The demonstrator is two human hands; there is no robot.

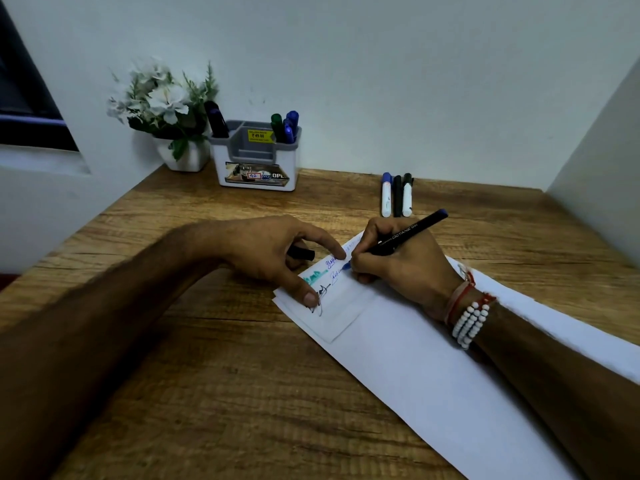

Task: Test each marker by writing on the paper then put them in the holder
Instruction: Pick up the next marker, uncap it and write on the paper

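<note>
The right hand (398,268) pinches a black pen (412,233) low on its barrel, thumb and first fingers pressed close together, so the exact grip is hidden behind the knuckles. The pen's blue tip touches the paper (415,358) at the end of a line of blue writing, and the barrel tilts up toward the right edge of the bench (207,375), its print partly readable as "OCTANE Gel". The paper is a long white sheet running from mid-bench toward the near right corner, where the frame cuts it off and the right forearm covers part of it. A smaller folded piece seems to lie on its far end, and the green, black and blue scrawls there are too small to read. The left hand (273,254) presses that end down with index fingertip and thumb spread wide apart, while its other fingers curl over a black cap (304,253), mostly hidden under the palm. The holder (254,164) stands near the far edge, left of centre, with a dark marker (216,121) in its left compartment and a green and some blue markers (286,126) bunched in its right one, their number unclear. Three markers (397,195) lie side by side near the far edge, well apart from the holder. A flower pot (183,157) sits in the far left corner, just beside the holder. Bead bracelets (471,323) circle the right wrist.
</note>
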